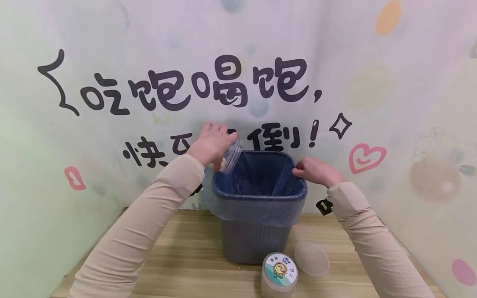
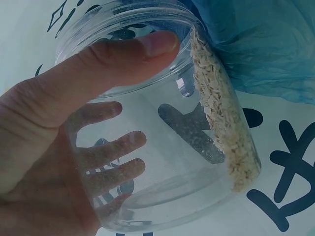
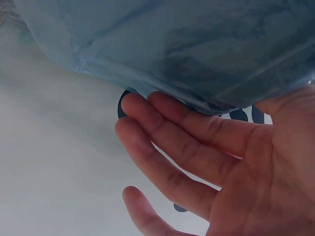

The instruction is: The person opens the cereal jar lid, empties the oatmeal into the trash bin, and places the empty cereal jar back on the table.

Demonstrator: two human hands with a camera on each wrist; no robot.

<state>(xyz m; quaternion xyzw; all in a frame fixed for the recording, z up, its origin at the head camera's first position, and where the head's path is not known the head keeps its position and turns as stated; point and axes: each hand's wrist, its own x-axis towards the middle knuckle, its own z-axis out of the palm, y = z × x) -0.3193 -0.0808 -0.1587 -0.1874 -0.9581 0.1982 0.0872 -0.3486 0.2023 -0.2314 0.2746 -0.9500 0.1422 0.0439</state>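
Note:
My left hand (image 1: 216, 142) grips a clear plastic jar (image 2: 147, 147), thumb across its neck and fingers behind it. The jar tilts at the left rim of a dark blue trash bin (image 1: 257, 244), mouth toward the inside. Pale, shredded-looking bits (image 2: 216, 108) lie along the jar's lower wall. A thin blue bag (image 1: 253, 211) lines the bin and folds down outside its rim. At the right rim, my right hand (image 1: 316, 170) holds the bag-covered edge, thumb on top and fingers (image 3: 182, 142) beneath the fold.
On the wooden table (image 1: 179, 252), a round container (image 1: 277, 285) with a sunflower label stands in front of the bin. A translucent round lid (image 1: 312, 259) lies beside it. Behind the bin hangs a printed cloth backdrop (image 1: 167, 33).

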